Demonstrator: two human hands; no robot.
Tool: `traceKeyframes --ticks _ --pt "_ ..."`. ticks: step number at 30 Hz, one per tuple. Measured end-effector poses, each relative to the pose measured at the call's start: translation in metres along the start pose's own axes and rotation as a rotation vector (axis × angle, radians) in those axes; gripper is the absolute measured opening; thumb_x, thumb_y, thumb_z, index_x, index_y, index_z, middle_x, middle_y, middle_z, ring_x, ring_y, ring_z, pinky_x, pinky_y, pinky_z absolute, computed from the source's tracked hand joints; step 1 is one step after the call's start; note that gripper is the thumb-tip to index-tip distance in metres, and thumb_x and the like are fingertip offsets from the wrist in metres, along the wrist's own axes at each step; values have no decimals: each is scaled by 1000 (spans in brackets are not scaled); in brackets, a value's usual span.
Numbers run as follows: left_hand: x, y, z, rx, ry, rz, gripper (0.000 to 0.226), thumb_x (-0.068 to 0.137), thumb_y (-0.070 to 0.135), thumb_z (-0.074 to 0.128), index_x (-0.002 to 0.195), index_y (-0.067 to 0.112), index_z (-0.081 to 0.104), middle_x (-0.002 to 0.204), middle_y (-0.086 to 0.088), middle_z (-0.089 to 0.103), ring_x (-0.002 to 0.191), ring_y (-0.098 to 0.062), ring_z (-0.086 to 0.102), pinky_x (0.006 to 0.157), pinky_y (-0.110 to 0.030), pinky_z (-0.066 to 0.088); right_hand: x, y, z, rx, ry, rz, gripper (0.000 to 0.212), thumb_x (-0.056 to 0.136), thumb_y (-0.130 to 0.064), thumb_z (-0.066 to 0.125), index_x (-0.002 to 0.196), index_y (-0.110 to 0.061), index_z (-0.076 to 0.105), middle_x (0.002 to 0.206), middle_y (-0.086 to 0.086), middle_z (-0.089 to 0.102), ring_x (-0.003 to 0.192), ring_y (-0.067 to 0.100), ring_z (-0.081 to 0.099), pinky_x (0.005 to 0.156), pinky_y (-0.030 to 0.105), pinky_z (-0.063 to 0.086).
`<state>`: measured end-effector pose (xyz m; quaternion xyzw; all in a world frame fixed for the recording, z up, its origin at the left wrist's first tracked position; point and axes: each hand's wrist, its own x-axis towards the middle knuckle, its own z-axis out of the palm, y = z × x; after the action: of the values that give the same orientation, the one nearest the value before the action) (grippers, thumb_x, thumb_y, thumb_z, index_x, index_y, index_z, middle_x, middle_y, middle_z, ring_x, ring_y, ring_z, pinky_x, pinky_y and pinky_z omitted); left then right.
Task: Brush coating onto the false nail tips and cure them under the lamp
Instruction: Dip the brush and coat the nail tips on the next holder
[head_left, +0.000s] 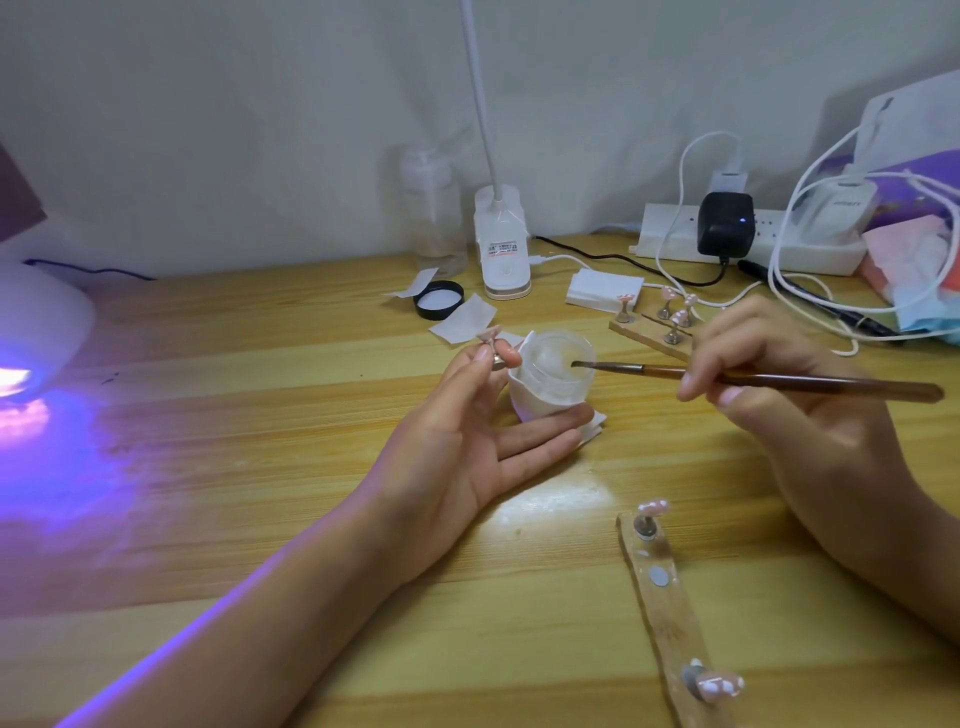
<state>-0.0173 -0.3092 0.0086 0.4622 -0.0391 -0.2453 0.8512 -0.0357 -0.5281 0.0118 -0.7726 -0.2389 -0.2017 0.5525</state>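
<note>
My left hand (467, 426) pinches a small metal stand carrying a pink false nail tip (490, 338) between thumb and forefinger, while its other fingers lie straight against the base of a white jar of coating (553, 376). My right hand (774, 374) grips a brown brush (779, 380) whose bristle end touches the jar's rim. A wooden strip (670, 618) near me carries two pink tips on stands. A second wooden strip (649, 335) behind the jar holds several more. The curing lamp (36, 332) glows violet at the far left.
A black jar lid (439, 300), paper wipes (462, 319), a clear bottle (434, 218) and a white desk lamp base (501, 249) stand behind the jar. A power strip (748, 239) with plugs and white cables (810, 291) fills the back right. The wooden table (260, 415) lies beneath.
</note>
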Motion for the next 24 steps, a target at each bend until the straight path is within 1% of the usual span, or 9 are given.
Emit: traceKeyframes --ticks 7,9,10,11,13,16,18,21,24 --pt "0 1 2 25 23 7 18 100 30 45 90 20 55 148 -8 45 109 -47 64 95 -46 53 -1 -2 -1 -26 -27 -3 22 74 9 43 68 -7 55 80 12 50 80 18 49 77 20 39" --pt "1 0 3 25 55 40 23 103 28 42 87 20 57 147 -10 45 105 -41 68 84 -38 59 -1 -1 -1 -7 -28 -12 22 73 10 41 67 -7 54 79 11 49 79 18 48 76 20 38" --pt "1 -1 4 54 100 72 26 103 28 42 85 21 58 143 -9 48 99 -34 71 74 -31 60 -1 1 -1 15 -27 -13 22 73 9 40 67 -6 54 78 9 49 79 18 48 76 21 38" --pt "1 -3 6 125 156 117 28 104 28 43 83 24 60 136 -6 52 91 -24 73 66 -25 57 -1 3 -1 45 -21 -8 20 73 8 40 68 -6 54 77 7 49 79 19 47 76 22 38" --pt "-1 -9 9 370 274 234 28 101 33 47 79 33 65 117 -1 56 71 -6 62 56 -18 47 0 7 -2 138 11 28 14 75 -2 45 69 -10 56 76 1 51 77 21 45 75 24 37" --pt "-6 -15 9 662 365 405 21 88 43 49 81 45 68 108 11 52 66 2 47 64 -16 38 2 13 -6 292 96 126 17 74 -19 48 72 -21 65 74 -2 54 73 21 44 70 23 39" --pt "-10 -13 4 659 397 456 19 87 43 50 83 44 69 98 16 55 62 2 44 63 -15 37 5 17 -9 369 132 184 23 75 -21 49 79 -21 71 73 -1 57 70 16 46 67 21 42" --pt "-16 -9 0 554 346 425 18 86 37 56 85 31 73 74 17 57 53 -1 38 48 -10 34 9 20 -10 477 145 249 28 82 -15 47 82 -19 75 71 -1 59 68 11 51 64 19 45" --pt "-19 -13 2 619 225 331 11 84 35 72 89 26 76 73 10 69 51 1 53 47 -10 41 10 20 -9 554 141 309 36 87 -14 40 79 -20 75 70 0 61 67 10 55 64 19 48"
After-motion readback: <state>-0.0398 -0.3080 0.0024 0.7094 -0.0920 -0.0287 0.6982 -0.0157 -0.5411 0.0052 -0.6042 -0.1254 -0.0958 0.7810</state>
